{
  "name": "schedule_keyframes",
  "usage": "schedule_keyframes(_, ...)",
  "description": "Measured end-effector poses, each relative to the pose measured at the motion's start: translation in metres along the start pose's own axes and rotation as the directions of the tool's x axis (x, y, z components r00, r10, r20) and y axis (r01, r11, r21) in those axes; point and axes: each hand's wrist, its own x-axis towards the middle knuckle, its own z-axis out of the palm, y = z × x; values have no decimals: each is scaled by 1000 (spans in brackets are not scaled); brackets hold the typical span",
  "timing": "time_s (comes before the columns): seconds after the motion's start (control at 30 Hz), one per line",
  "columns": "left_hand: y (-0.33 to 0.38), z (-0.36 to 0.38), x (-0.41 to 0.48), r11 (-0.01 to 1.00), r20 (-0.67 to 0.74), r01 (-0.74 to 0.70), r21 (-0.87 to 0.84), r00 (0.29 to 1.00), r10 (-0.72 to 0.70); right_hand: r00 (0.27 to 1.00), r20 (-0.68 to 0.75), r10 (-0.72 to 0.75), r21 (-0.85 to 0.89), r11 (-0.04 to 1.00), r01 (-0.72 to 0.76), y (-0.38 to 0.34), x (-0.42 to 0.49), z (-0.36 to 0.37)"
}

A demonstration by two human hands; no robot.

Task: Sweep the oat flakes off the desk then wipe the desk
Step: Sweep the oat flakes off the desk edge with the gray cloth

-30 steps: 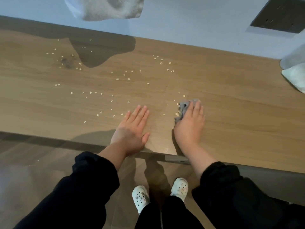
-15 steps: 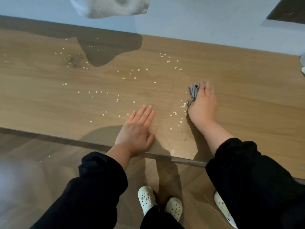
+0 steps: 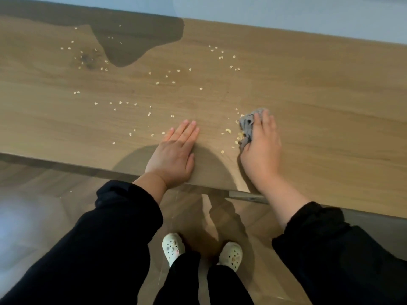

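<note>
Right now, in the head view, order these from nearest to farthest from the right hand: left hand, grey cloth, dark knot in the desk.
1. grey cloth, under the right hand.
2. left hand, flat on the desk, leftward.
3. dark knot, far left back.

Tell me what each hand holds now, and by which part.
The right hand grips a bunched grey cloth from above, covering its right side. The left hand lies flat on the desk, holding nothing.
</note>
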Motion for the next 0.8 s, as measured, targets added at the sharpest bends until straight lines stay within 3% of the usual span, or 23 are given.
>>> schedule_keyframes(0.13,1,-1,0,1000,-6,3,-10,1000,-3,998,62,-16,-42,999,19,12,-8,-8)
schedule_keyframes(0.27,1,-1,-2,999,-22,-23,-23,1000,22,964,-100,248,-40,967,-253,49,-31,-18)
schedule_keyframes(0.37,2,-1,-2,999,-34,-36,-16,999,35,925,-158,346,5,937,-349,31,-56,-3)
schedule_keyframes(0.53,1,-5,-5,993,-37,-36,-113,999,32,974,-66,216,-26,976,-218,-33,-72,24)
schedule_keyframes(0.63,-3,-7,-11,993,-36,-25,-117,999,21,994,-9,107,-47,993,-107,-19,-73,15)
schedule_keyframes(0.7,-15,-11,-20,999,-28,-24,-33,999,23,979,-76,189,-52,980,-193,9,-74,2)
schedule_keyframes(0.8,-46,-19,-43,996,-21,10,92,1000,-8,869,-176,462,12,884,-467,35,-76,-8)
